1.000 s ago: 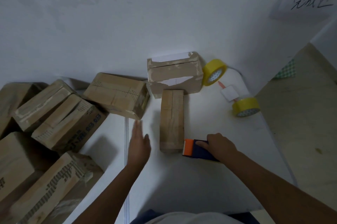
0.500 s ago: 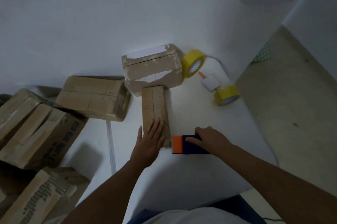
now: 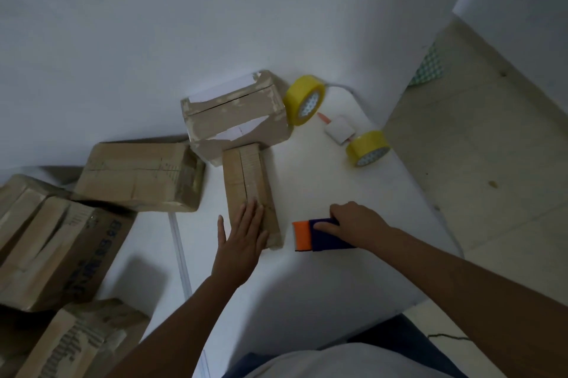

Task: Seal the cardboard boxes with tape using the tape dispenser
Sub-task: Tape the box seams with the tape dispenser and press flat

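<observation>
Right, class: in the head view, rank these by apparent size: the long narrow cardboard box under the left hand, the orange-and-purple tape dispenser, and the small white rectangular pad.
1. Long narrow cardboard box
2. Orange-and-purple tape dispenser
3. Small white rectangular pad, though it lies farther from the camera.

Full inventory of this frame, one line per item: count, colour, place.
narrow box: 1, brown, table centre, under left hand
taped box: 1, brown with white patches, by the wall
other boxes: at least 4, brown, piled at left
tape rolls: 2, yellow, far right of table
white pad: 1, between the rolls
tape dispenser: 1, orange and dark blue, right of narrow box
table: 1, white
left hand: flat on narrow box
right hand: grips dispenser
</observation>
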